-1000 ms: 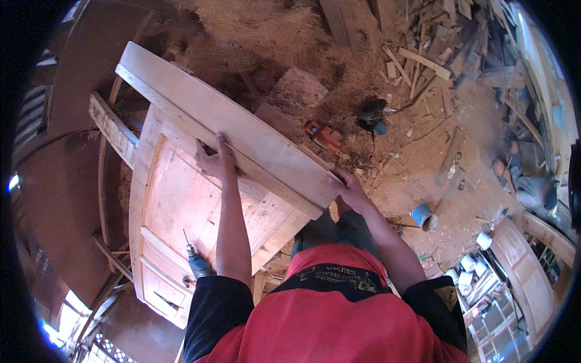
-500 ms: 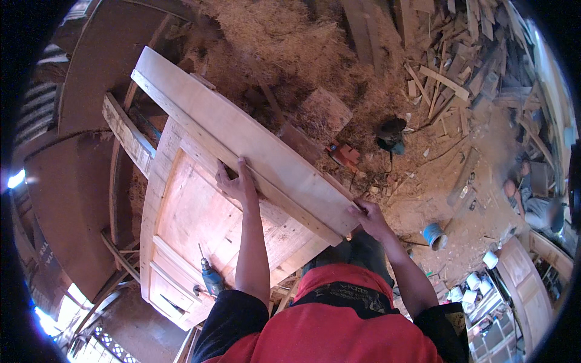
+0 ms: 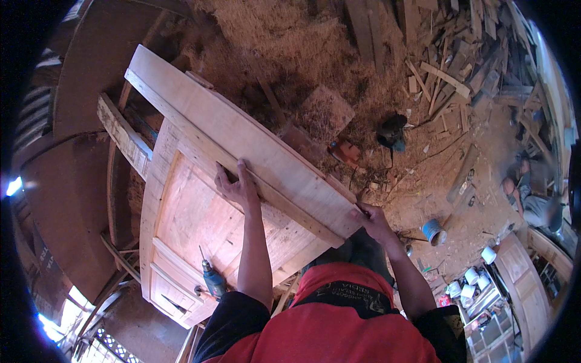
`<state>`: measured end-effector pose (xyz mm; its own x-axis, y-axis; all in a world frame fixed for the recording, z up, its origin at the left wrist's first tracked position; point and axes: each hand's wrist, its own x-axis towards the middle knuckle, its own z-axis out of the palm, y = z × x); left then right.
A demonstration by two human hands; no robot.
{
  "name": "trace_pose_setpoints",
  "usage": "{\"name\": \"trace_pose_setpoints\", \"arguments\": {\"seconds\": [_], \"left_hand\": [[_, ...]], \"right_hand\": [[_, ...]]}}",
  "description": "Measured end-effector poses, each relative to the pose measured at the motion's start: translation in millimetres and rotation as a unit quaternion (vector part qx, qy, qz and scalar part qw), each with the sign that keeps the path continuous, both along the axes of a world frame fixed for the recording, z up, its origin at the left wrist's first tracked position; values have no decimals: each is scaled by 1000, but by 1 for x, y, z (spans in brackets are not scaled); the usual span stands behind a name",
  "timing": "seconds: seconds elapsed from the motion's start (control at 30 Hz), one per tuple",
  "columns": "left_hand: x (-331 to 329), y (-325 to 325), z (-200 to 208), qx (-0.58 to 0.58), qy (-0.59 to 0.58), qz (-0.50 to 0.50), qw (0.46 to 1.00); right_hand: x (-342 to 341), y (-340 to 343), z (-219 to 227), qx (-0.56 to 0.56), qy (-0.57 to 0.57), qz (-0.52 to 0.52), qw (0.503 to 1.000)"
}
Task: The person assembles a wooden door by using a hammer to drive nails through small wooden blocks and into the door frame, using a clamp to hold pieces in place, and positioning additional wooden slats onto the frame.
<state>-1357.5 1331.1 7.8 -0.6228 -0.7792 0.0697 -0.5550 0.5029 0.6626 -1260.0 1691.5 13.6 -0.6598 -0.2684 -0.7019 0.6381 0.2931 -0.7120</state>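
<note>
A long pale wooden board (image 3: 242,136) runs slantwise over the far edge of a panelled wooden door (image 3: 187,196). Along the board's near side lies a narrow wooden strip (image 3: 284,212). My left hand (image 3: 241,189) rests at this strip near its middle, fingers spread, with the fingertips touching the wood. At the board's right end, my right hand (image 3: 374,224) has its fingers closed around the corner; some fingers are hidden. A blue power drill (image 3: 213,281) with a long bit lies on the door, left of my left forearm.
Sawdust and shavings cover the ground beyond the board, with an orange tool (image 3: 345,152) on it. A blue can (image 3: 433,232) stands to the right. Scrap wood (image 3: 454,78) is heaped at the far right. Another person (image 3: 535,206) sits at the right edge.
The view has shifted slightly, and the board's far left end appears a little farther left. Both hands keep about the same places on the wood.
</note>
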Motion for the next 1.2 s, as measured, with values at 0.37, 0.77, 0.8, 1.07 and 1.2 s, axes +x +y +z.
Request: {"name": "trace_pose_setpoints", "arguments": {"seconds": [0.37,0.77,0.8,1.07,1.2], "left_hand": [[5,-2,-2,-20,-13,-3,1000],[0,-2,-10,-69,15,-14,997],[0,0,-10,-67,13,-17,998],[3,-2,-15,-68,53,-2,996],[5,-4,-14,7,15,10,1000]], "right_hand": [[4,2,-10,-4,57,-5,998],[-14,-4,14,-15,22,2,1000],[-14,-4,15,-30,30,-1,999],[-7,-3,8,-37,-10,-16,999],[-6,-4,10,-3,36,8,999]]}}
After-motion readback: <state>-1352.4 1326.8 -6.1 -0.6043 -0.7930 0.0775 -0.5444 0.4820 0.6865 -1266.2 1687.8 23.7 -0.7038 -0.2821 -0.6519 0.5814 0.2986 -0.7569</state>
